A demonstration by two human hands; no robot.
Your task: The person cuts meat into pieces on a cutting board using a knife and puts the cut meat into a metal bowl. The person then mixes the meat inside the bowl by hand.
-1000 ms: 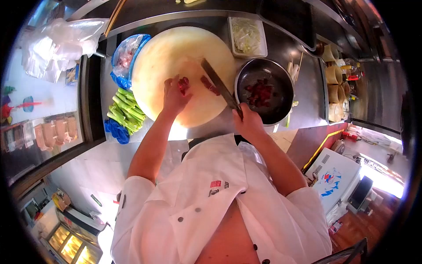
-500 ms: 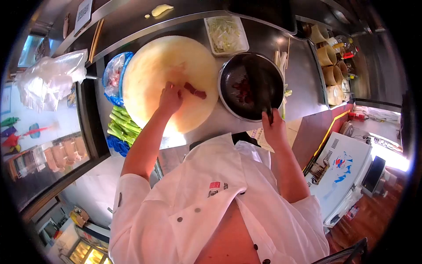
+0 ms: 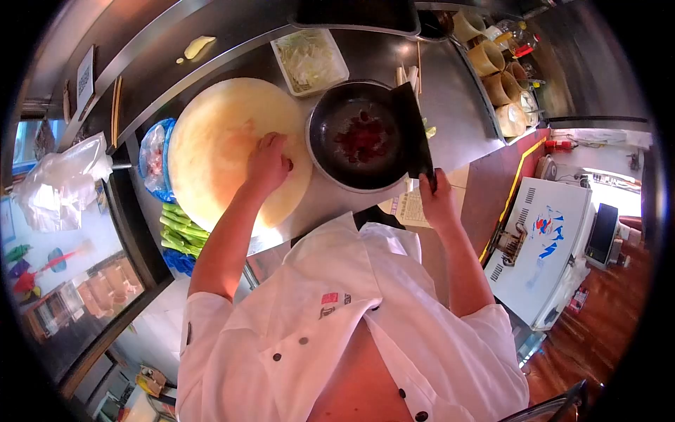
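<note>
On the round cutting board (image 3: 211,133), my left hand (image 3: 268,163) is closed, fingers curled over a piece of dark red meat (image 3: 290,164) that shows only at its edge. My right hand (image 3: 437,193) grips the handle of a cleaver (image 3: 415,130). Its dark blade lies across the right rim of a black pan (image 3: 323,133). Pieces of red meat (image 3: 364,137) rest in the middle of that pan, which stands right of the board.
Behind the pan sits a white tray (image 3: 309,62) of pale shredded vegetable. Left of the board are a blue bag (image 3: 156,160) and green stalks (image 3: 183,231). Brown cups (image 3: 500,90) stand at the right. A metal ledge (image 3: 165,77) runs along the back.
The cleaver has moved from the board over to the pan's right side. My left hand has shifted onto the meat strip, now mostly covered. The whole view has turned, moving board and pan leftward.
</note>
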